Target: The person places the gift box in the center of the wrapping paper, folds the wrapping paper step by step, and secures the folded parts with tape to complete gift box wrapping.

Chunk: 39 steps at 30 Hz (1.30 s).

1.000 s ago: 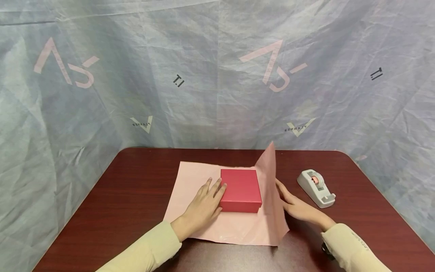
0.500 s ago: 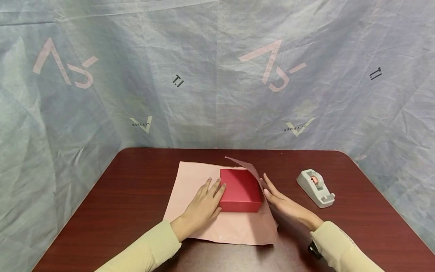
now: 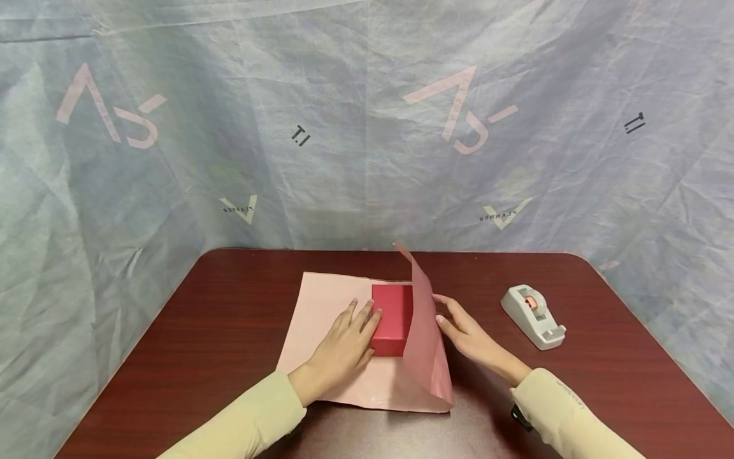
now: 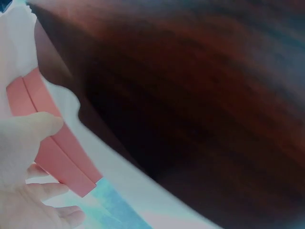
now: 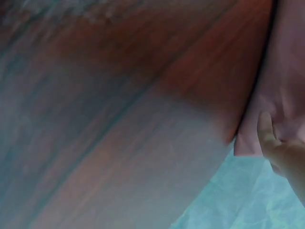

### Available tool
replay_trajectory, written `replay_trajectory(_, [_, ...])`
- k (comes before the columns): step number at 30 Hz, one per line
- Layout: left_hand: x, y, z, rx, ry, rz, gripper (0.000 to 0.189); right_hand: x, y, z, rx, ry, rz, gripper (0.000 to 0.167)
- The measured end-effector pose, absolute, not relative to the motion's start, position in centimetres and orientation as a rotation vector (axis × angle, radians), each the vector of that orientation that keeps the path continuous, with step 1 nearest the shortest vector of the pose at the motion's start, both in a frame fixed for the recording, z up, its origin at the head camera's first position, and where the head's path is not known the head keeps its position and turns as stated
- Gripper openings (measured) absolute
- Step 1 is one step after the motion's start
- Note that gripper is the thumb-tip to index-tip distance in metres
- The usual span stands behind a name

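Observation:
A red lidded box [image 3: 391, 319] lies on a sheet of pink wrapping paper [image 3: 318, 303]. Over the box's left edge rests my left hand [image 3: 338, 347], fingers spread and fairly straight. The left wrist view shows its thumb and fingers along the side of the box [image 4: 66, 157]. The paper's right part rises in a curved flap [image 3: 423, 331] that covers the right part of the box in the head view. Behind this flap, my right hand [image 3: 473, 335] touches its outer side with extended fingers. In the right wrist view a finger [image 5: 266, 126] presses against the pink paper [image 5: 255, 138].
A pale grey tape dispenser [image 3: 533, 317] with a tape roll stands to the right of my right hand. The dark red-brown table [image 3: 241, 319] has a rounded far edge. Behind and beside it hangs a printed grey cloth [image 3: 367, 127].
My right hand moves left and pushes the paper's right side inward. The flap dips over the box, then stands up again further left. My left hand stays on the box.

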<state>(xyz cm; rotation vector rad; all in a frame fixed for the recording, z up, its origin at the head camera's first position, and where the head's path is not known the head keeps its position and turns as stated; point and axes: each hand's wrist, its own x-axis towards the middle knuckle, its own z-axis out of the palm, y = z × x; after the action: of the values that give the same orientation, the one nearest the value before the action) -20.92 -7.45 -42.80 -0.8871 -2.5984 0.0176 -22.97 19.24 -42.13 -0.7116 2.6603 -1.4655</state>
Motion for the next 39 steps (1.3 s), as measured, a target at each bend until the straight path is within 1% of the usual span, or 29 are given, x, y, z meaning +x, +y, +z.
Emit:
replay_trajectory(4, [-20.9,-7.5,-42.8,-0.879,-2.603,0.015,0.069,-23.7,18.8,-42.8,-0.729,2.61,-1.488,0.052])
replay_trajectory(9, [-20.9,-7.5,-42.8,-0.884,-2.595,0.006,0.067,-24.3,18.5,-42.7,-0.592,2.47,-1.479,0.065])
replay_trajectory(13, [-20.9,-7.5,-42.8,-0.891,-2.59,-0.013,0.066,-24.6,18.2,-42.4,-0.545,2.495,-1.389,0.071])
replay_trajectory(19, [-20.9,-7.5,-42.8,-0.897,-2.604,-0.023,0.067,-24.7,17.1,-42.3,-0.647,2.625,-1.276,0.073])
replay_trajectory(26, [-21.0,-7.7,-42.8,-0.908,-2.61,-0.064,0.068,-24.7,17.2,-42.3,-0.669,2.653,-1.234,0.071])
replay_trajectory(32, [-21.1,-7.6,-42.5,-0.919,-2.612,-0.102,0.074,-24.9,17.4,-42.3,-0.687,2.683,-1.19,0.073])
replay_trajectory(39, [-21.1,-7.6,-42.5,-0.947,-2.613,-0.136,0.067,-25.1,17.4,-42.0,-0.675,2.697,-1.192,0.075])
